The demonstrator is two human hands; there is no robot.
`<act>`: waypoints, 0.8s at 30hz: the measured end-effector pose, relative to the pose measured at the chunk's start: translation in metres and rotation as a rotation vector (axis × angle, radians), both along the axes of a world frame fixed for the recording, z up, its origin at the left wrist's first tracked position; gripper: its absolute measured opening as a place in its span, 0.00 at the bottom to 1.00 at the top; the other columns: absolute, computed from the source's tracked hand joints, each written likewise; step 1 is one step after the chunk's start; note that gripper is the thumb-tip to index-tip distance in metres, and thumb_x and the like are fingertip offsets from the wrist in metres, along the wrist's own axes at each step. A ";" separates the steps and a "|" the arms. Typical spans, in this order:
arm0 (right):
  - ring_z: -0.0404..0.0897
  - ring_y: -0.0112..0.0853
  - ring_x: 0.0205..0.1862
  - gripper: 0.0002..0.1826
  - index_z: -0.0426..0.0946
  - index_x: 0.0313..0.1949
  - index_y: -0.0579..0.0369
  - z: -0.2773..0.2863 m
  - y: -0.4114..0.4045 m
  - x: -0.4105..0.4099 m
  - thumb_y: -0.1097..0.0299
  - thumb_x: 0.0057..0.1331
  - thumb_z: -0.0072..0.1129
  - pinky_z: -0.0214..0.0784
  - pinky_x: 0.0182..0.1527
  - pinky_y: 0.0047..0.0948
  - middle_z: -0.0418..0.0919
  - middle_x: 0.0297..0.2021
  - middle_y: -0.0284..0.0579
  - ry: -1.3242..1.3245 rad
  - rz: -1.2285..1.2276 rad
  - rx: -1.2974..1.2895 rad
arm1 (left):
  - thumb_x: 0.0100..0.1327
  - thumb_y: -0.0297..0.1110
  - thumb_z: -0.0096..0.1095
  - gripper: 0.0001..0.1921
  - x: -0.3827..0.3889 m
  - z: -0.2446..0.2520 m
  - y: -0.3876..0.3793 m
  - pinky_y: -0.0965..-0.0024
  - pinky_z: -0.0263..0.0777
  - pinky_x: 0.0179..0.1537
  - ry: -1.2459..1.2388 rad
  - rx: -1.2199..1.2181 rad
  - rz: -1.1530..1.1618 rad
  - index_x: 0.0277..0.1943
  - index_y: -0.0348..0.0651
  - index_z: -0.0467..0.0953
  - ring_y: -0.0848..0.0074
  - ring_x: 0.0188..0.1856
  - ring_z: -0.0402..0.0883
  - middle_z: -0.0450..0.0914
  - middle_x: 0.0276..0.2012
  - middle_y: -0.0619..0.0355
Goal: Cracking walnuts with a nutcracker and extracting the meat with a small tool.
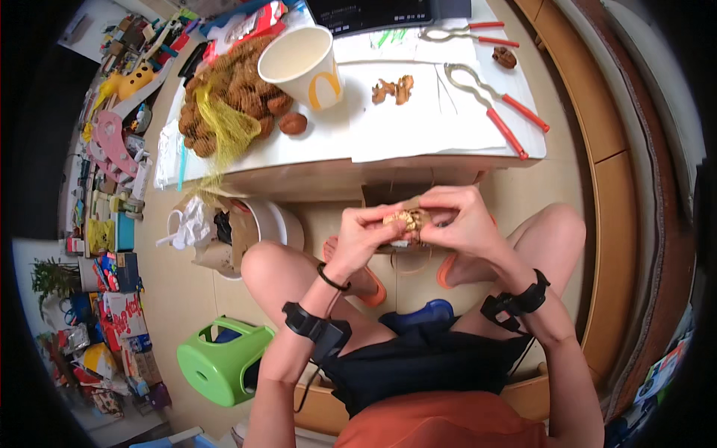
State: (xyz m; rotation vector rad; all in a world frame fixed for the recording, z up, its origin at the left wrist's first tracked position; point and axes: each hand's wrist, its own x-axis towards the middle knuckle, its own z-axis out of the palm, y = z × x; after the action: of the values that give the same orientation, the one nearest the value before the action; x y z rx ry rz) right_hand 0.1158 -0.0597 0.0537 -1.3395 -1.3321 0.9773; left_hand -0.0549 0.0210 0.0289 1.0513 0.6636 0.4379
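Note:
Between my left hand [367, 232] and my right hand [462, 221] is a partly shelled walnut [408, 221], gripped by the fingers of both hands above my lap, in front of the table edge. On the white table lie several pieces of walnut kernel [393, 91]. A white paper cup [326, 84] stands to their left, beside a yellow mesh bag [224, 120] of whole walnuts. One walnut [293, 123] lies loose next to the bag. Two plier-type nutcrackers with red handles [507, 120] [493, 33] lie at the right, near a dark walnut [504, 57].
Below the table's left part stands a white bin [274, 224] with paper and bags in it. A green plastic stool [215, 364] is on the floor at the left. Shelves of toys and boxes line the far left; a wooden cabinet edge [602, 196] runs along the right.

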 end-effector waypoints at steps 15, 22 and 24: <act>0.77 0.33 0.40 0.16 0.68 0.48 0.73 -0.016 -0.012 0.033 0.79 0.60 0.44 0.75 0.43 0.24 0.74 0.41 0.54 0.615 -0.028 -0.388 | 0.67 0.37 0.41 0.21 0.007 0.007 0.015 0.72 0.69 0.53 -0.100 -0.486 -0.272 0.56 0.29 0.62 0.67 0.49 0.74 0.69 0.50 0.46; 0.76 0.43 0.43 0.17 0.65 0.48 0.75 -0.011 -0.016 0.036 0.76 0.63 0.38 0.74 0.44 0.30 0.70 0.47 0.58 0.727 -0.039 -0.422 | 0.68 0.46 0.38 0.22 0.013 0.004 0.015 0.80 0.72 0.34 0.076 -0.412 -0.157 0.38 0.33 0.73 0.80 0.30 0.75 0.75 0.28 0.58; 0.76 0.43 0.44 0.17 0.64 0.49 0.74 -0.012 -0.019 0.036 0.75 0.64 0.39 0.74 0.45 0.30 0.70 0.48 0.57 0.811 -0.026 -0.382 | 0.68 0.44 0.39 0.21 0.012 0.004 0.015 0.79 0.72 0.34 0.113 -0.349 -0.188 0.38 0.33 0.73 0.80 0.29 0.75 0.75 0.27 0.58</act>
State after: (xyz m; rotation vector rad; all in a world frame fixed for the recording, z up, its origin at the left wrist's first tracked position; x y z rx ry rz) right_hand 0.1514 -0.0788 0.0417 -1.0278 -0.5237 1.5884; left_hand -0.0425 0.0362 0.0325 0.8004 0.7054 0.0936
